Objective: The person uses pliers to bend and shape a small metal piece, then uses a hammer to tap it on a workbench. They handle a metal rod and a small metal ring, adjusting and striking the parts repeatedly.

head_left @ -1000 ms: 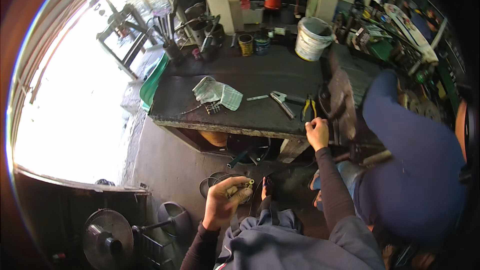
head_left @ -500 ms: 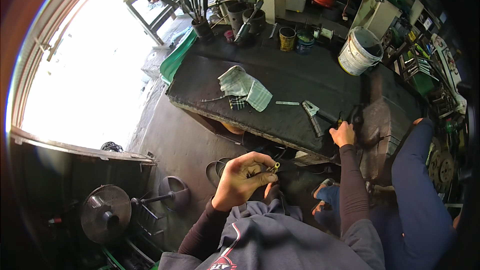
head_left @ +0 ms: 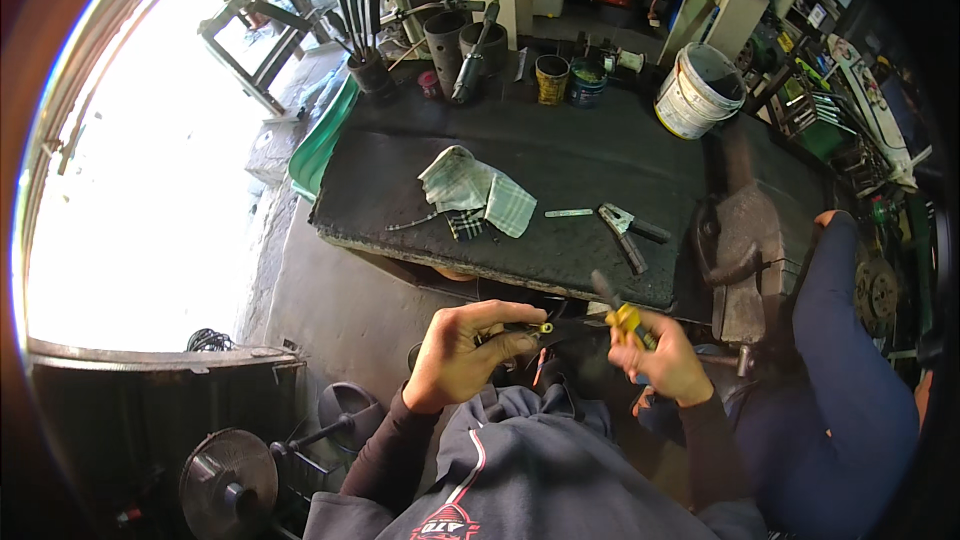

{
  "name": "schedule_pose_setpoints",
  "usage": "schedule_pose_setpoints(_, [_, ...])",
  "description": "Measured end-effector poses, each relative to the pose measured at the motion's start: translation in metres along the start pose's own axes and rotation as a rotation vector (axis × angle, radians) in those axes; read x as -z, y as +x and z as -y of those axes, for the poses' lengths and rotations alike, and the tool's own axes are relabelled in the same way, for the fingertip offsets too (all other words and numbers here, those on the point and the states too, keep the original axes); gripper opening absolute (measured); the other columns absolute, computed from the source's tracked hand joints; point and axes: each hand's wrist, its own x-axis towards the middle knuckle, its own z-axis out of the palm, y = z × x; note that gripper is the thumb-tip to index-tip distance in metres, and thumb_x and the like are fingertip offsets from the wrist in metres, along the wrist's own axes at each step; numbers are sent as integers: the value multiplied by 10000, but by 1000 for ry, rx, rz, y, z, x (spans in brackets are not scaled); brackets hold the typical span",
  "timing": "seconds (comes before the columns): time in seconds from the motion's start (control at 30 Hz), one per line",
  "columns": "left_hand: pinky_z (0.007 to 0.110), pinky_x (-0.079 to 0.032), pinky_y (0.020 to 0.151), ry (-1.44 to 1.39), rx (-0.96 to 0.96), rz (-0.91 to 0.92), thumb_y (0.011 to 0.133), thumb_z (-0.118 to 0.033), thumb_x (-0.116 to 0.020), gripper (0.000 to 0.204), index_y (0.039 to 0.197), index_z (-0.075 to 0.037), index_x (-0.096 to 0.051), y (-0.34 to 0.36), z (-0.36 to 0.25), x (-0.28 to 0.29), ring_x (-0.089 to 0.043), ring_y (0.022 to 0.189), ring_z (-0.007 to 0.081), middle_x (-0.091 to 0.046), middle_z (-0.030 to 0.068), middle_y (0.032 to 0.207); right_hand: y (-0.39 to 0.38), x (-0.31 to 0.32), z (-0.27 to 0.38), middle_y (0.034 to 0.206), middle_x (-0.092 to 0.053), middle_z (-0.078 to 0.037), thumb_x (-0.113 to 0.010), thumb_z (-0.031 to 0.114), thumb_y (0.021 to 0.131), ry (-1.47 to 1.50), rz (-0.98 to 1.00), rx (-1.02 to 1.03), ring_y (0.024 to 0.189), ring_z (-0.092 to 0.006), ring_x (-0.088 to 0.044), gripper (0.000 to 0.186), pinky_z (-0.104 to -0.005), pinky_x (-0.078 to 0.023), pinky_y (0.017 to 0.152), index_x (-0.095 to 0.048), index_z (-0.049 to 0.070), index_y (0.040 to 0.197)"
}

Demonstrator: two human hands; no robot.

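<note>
My left hand (head_left: 455,352), its fingers closed in a pinch, holds a small brass-coloured piece with a ring-shaped end (head_left: 546,328) in front of my body. My right hand (head_left: 668,365) is wrapped round yellow-handled pliers (head_left: 627,319), whose dark, slightly blurred tip points up and away to the left. Both hands are over the near edge of the dark workbench (head_left: 400,160). Farther in on its top lie a spring clamp with dark handles (head_left: 622,234), a short pale strip (head_left: 569,213) and a crumpled checked cloth (head_left: 478,190).
A large bench vise (head_left: 750,250) stands at the bench's right. Behind are a white bucket (head_left: 698,90), a yellow tin (head_left: 551,80) and a blue tin (head_left: 587,82). Another person's blue sleeve (head_left: 835,320) is close on my right. A fan (head_left: 228,485) stands at lower left.
My right hand has come back from beside the vise, bringing the yellow-handled pliers toward my left hand. My left hand still holds the brass-coloured piece, slightly shifted. The view has moved a little.
</note>
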Motion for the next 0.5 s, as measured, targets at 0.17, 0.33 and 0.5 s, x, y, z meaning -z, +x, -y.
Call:
schedule_pose_setpoints(0.17, [274,-581,883,46,-89,40,928,91,-720,319,1232,3,-761,0,7,24,-712,1003,125,-763,71,1131,-12,-40,45,1099,-632,-84,-790,218,966,-574,175,171,980,-241,-627,343,-365,-505,843,-666,16,1214])
schedule_pose_setpoints(0.33, [280,-572,879,28,-57,97,930,65,-733,294,1214,-4,-762,-5,8,41,-706,995,125,-749,68,1104,-7,-60,58,1243,-658,-124,-790,205,953,-665,185,168,1105,-325,-678,417,-399,-545,924,-648,10,1294])
schedule_pose_setpoints(0.5, [287,-569,861,98,-120,123,923,52,-740,286,1202,-5,-759,-6,7,48,-716,972,140,-742,81,1061,-4,-69,65,1248,-666,-122,-791,187,950,-671,203,207,1087,-322,-686,362,-394,-552,929,-664,-2,1232])
